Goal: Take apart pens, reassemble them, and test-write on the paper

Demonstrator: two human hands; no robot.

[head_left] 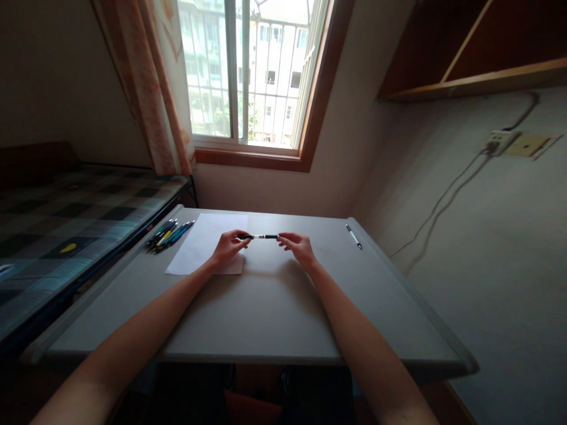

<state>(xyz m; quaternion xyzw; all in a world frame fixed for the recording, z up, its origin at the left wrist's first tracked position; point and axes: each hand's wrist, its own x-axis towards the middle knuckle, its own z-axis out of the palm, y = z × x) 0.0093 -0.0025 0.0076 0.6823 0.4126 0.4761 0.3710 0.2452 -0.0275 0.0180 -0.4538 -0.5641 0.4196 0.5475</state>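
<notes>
My L hand (230, 247) & R hand (299, 247) each have thumb + fingers clamped on 1 slim black pen w/ a pale mid-section (261, 236): L fingers on its L end, R fingers on its R end. It's approx. level, crosswise btwn them, above the pale grey rectangular table w/ rounded edges (283, 319). Beneath my L fingers: R part of a plain white rectangular paper sheet (190, 254). Farther L of those fingers, just beside the sheet, a loose bunch of slim dark pens w/ some blue & yellow parts (167, 237), lying overlapped. Well R of my R fingers, nr the table's R edge, a white-and-black pen (354, 236) lies aslant. Ahead of my fingers, past the table: a barred sliding window w/ brown frame (243, 82), w/ an orange-and-cream patterned cloth curtain (159, 88) on its L. Can't tell exactly what pen parts my fingertips cover.
</notes>
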